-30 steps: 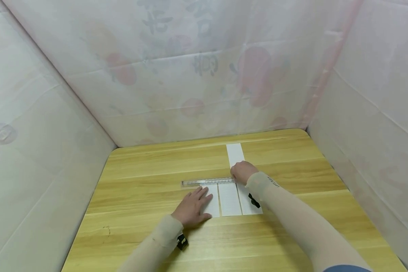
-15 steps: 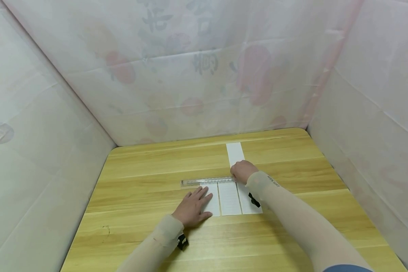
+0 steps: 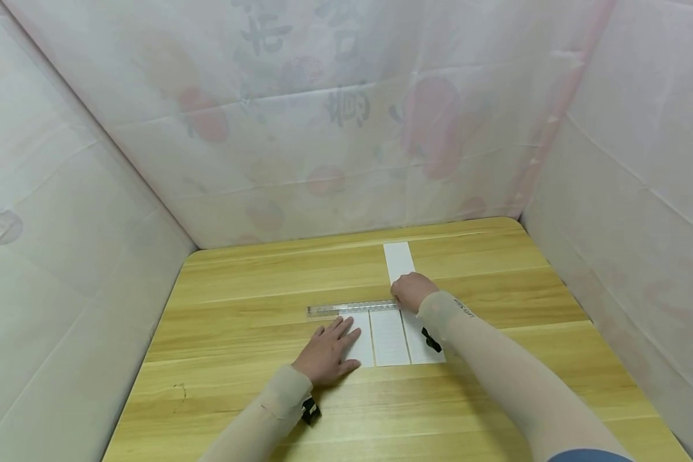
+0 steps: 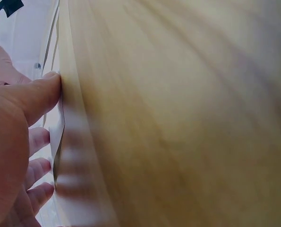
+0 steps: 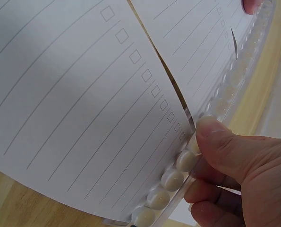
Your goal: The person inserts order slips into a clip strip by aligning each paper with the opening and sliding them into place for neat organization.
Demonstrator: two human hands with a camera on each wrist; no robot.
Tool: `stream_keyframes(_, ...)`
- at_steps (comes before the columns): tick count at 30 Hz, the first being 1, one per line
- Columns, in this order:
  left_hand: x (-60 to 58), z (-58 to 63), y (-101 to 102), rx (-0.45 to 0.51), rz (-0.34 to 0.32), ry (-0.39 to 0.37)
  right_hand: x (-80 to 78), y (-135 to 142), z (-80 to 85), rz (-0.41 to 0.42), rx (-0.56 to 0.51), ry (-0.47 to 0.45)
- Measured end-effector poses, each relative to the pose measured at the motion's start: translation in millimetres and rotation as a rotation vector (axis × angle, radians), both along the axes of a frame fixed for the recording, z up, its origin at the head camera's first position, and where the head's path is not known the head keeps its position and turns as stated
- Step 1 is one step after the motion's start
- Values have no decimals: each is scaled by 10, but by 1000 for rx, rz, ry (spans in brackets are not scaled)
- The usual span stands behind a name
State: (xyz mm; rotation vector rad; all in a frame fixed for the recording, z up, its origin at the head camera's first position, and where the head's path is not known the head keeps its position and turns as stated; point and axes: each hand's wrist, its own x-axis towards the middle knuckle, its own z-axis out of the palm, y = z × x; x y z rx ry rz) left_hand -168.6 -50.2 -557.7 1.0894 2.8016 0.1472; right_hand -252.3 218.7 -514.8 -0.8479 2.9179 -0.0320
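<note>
Narrow white lined sheets lie side by side on the table: a left sheet point(image 3: 361, 353), a middle sheet point(image 3: 389, 340) and a right sheet point(image 3: 418, 350). Across their far ends runs a clear plastic strip point(image 3: 349, 308) with a row of rounded bumps point(image 5: 172, 180). My right hand point(image 3: 414, 292) pinches this strip near its right end, thumb on top and fingers curled beneath. My left hand point(image 3: 325, 356) rests on the left sheet with its fingers spread. In the left wrist view that sheet's edge point(image 4: 58, 137) bows up slightly by the fingers.
Beyond my right hand another white paper piece point(image 3: 398, 258) extends toward the back of the wooden table point(image 3: 237, 333). Printed cloth walls point(image 3: 335, 147) enclose the table at the back and both sides. Black camera mounts point(image 3: 310, 410) sit at the wrists.
</note>
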Motion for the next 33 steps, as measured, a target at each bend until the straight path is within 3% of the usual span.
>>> stream_keyframes(11, -9, -10, -5, 5, 9, -11, -6, 4, -11, 15, -9, 17)
stream_keyframes(20, -65, 13, -46, 65, 21, -10, 6, -5, 30, 14, -8, 5)
stream_keyframes(25, -185, 80, -116, 118, 36, 31, -15, -2, 34, -3, -5, -19)
stream_keyframes(33, -492, 215, -351, 214, 155, 8, -62, 14, 25, -17, 13, -32)
